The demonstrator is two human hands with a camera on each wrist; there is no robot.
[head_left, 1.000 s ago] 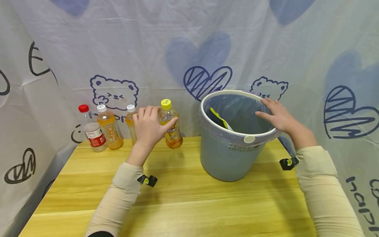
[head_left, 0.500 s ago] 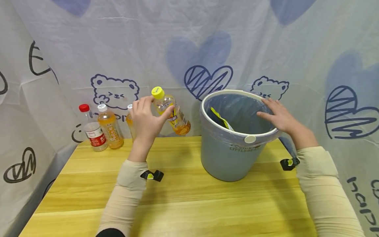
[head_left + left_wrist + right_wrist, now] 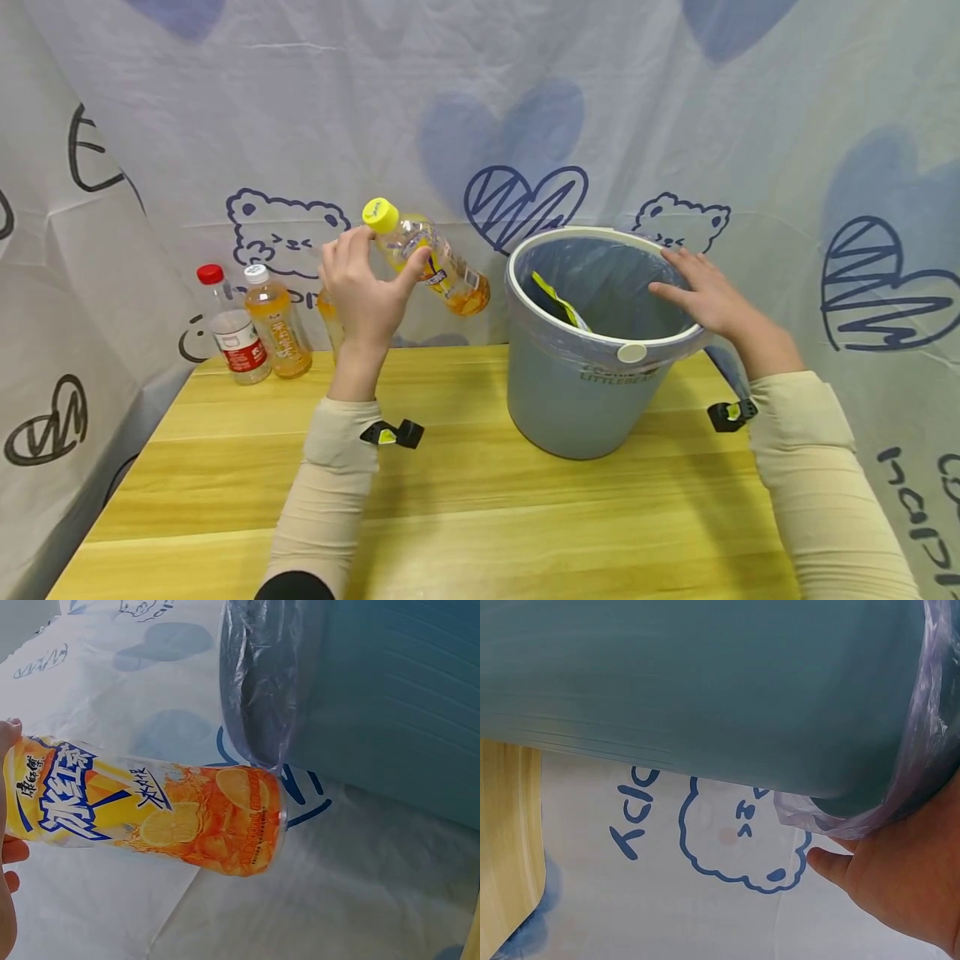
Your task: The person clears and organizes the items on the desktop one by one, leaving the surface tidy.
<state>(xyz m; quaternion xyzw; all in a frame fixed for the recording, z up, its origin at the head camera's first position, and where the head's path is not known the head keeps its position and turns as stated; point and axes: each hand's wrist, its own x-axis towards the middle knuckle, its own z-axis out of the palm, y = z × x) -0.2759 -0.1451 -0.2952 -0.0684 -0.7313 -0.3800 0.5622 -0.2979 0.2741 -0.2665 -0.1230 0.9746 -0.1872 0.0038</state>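
My left hand (image 3: 363, 292) holds a plastic iced tea bottle (image 3: 437, 267) with a yellow cap and an orange lemon-printed label. The bottle is tilted in the air, cap up to the left and base down to the right, left of the bin. Close up in the left wrist view, the bottle's label (image 3: 157, 802) lies before the bin's bag-covered rim. A grey-blue trash bin (image 3: 577, 408) with a white rim stands on the table. Across its right rim rests my right hand (image 3: 708, 292), fingers fairly straight, thumb over the opening. The bin and bag hide part of that hand in the right wrist view.
Along the table's (image 3: 450, 517) back left stand a red-capped bottle (image 3: 242, 342), a white-capped orange drink bottle (image 3: 279, 329) and another orange bottle (image 3: 330, 321), partly behind my left hand. A yellow-edged packet (image 3: 558, 300) lies inside the lined bin. A printed curtain (image 3: 375, 100) hangs behind.
The left hand has lifted the iced tea bottle off the table and tipped it, its base swinging right and up toward the bin. The right hand has stayed at the rim.
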